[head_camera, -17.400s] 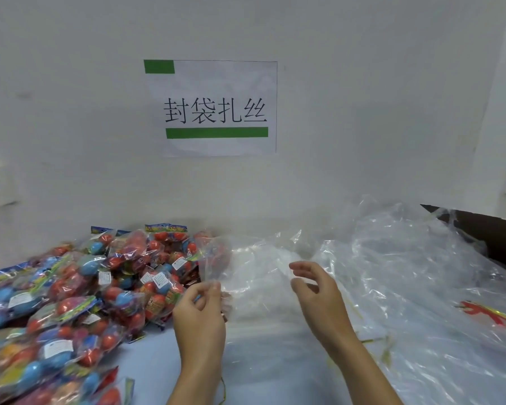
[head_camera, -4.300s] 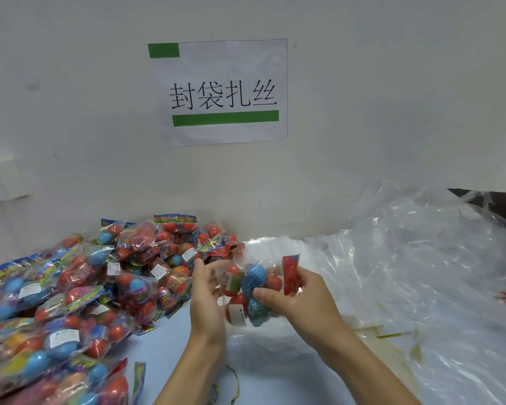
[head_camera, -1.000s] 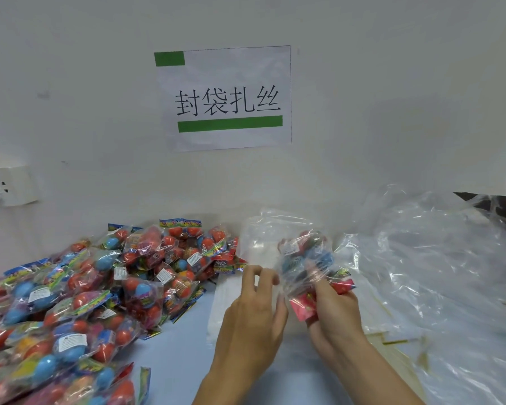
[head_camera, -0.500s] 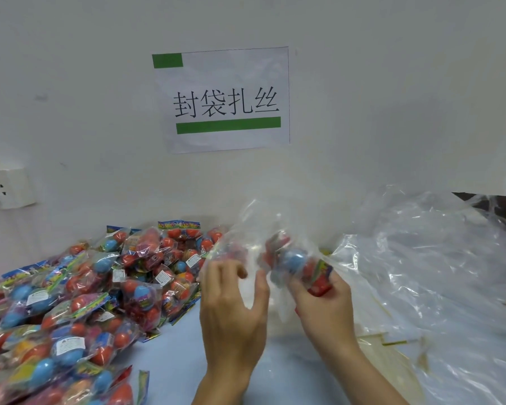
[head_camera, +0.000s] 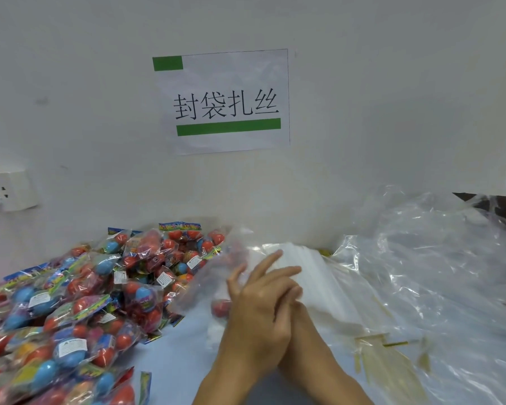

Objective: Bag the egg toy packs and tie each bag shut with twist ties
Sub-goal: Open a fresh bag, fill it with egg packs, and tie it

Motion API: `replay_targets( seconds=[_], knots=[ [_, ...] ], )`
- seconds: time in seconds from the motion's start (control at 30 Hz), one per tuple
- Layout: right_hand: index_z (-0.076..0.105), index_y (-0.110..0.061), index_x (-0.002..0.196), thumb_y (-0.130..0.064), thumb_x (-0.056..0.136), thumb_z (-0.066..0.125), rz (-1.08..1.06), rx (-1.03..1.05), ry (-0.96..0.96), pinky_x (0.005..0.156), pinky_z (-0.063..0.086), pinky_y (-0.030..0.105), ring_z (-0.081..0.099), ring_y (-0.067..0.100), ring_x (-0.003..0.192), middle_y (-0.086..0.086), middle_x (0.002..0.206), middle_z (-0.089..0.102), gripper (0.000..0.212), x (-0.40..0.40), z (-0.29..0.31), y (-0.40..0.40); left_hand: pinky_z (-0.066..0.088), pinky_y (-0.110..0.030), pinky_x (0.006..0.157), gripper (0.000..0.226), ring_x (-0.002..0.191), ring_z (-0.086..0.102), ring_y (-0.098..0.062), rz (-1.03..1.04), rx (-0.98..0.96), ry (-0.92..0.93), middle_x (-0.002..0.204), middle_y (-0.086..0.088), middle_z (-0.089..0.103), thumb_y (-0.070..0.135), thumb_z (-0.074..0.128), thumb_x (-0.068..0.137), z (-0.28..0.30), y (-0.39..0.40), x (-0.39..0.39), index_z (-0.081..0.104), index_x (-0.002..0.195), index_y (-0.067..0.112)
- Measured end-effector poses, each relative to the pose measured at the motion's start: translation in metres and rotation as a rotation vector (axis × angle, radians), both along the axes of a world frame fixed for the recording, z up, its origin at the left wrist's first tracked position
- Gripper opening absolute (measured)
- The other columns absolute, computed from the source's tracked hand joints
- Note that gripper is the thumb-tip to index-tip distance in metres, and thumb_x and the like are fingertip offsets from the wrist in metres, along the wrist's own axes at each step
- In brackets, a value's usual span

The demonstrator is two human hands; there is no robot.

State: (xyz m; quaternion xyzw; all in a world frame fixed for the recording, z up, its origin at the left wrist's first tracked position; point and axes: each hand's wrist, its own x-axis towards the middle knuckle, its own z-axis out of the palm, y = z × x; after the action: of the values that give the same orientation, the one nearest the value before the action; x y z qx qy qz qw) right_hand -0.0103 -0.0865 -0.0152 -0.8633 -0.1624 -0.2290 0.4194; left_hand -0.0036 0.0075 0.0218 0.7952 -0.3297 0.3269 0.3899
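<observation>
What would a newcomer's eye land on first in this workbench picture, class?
First, the heap of red and blue egg toy packs at the left. Next, the paper sign with green bars on the wall. Then the crossed hands, the left hand over the right hand, amid clear bags.

Egg packs [head_camera: 79,302] heaped L, against wall [head_camera: 362,112]; loose plastic [head_camera: 435,273] piled R. Bare table [head_camera: 184,361] strip btwn them, partly taken by both forearms. Ties [head_camera: 392,344] lie R of strip.
</observation>
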Motion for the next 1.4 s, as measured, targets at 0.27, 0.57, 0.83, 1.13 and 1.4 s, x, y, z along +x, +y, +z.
replay_targets(
  seconds=[0.27, 0.57, 0.83, 1.13, 1.4],
  knots=[
    [0.073, -0.015, 0.100, -0.001, 0.092, 0.067, -0.131, 0.556, -0.077, 0.068, 0.050, 0.012, 0.069, -0.002, 0.073, -0.009, 0.082, 0.076, 0.017, 0.008, 0.012, -0.004, 0.034, -0.041, 0.106, 0.026, 0.122, 0.048, -0.011, 0.160, -0.350, -0.008, 0.122, 0.013, 0.057, 0.039, 0.054, 0.092, 0.005, -0.001, -0.008, 0.057, 0.115, 0.028],
    [0.073, -0.003, 0.089, -0.002, 0.085, 0.076, -0.158, 0.953, -0.064, 0.058, 0.051, 0.017, 0.070, 0.013, 0.063, 0.002, 0.077, 0.077, 0.005, 0.016, 0.015, -0.009, 0.051, -0.031, 0.060, 0.028, 0.066, 0.068, -0.022, 0.009, -0.490, 0.997, 0.081, -0.006, 0.070, 0.043, 0.059, 0.095, -0.009, -0.003, 0.007, 0.057, 0.098, 0.015],
    [0.068, 0.004, 0.103, -0.007, 0.087, 0.077, -0.348, 1.049, -0.068, 0.076, 0.046, 0.033, 0.056, 0.020, 0.078, 0.014, 0.092, 0.066, 0.021, 0.018, 0.015, -0.034, 0.046, -0.023, 0.056, 0.033, 0.055, 0.059, -0.007, 0.045, -0.252, 0.500, 0.062, 0.006, 0.067, 0.014, 0.062, 0.093, -0.012, 0.000, 0.005, 0.065, 0.062, 0.026],
    [0.064, -0.010, 0.081, 0.004, 0.089, 0.070, -0.292, 1.044, 0.087, 0.063, 0.050, 0.030, 0.059, 0.025, 0.071, 0.008, 0.078, 0.066, 0.017, 0.016, 0.018, -0.033, 0.054, -0.036, 0.068, 0.022, 0.070, 0.066, -0.013, 0.068, -0.414, 0.636, 0.094, 0.004, 0.065, 0.047, 0.062, 0.092, -0.014, 0.002, 0.008, 0.045, 0.101, 0.035],
    [0.073, -0.007, 0.102, -0.021, 0.094, 0.067, -0.315, 0.657, 0.115, 0.070, 0.040, 0.009, 0.067, 0.014, 0.084, 0.008, 0.102, 0.073, 0.017, 0.014, 0.019, -0.024, 0.049, -0.044, 0.057, 0.031, 0.057, 0.051, -0.011, -0.040, -0.259, 0.341, 0.066, 0.003, 0.057, -0.001, 0.050, 0.097, -0.013, 0.001, 0.005, 0.050, 0.085, 0.027]
  ],
)
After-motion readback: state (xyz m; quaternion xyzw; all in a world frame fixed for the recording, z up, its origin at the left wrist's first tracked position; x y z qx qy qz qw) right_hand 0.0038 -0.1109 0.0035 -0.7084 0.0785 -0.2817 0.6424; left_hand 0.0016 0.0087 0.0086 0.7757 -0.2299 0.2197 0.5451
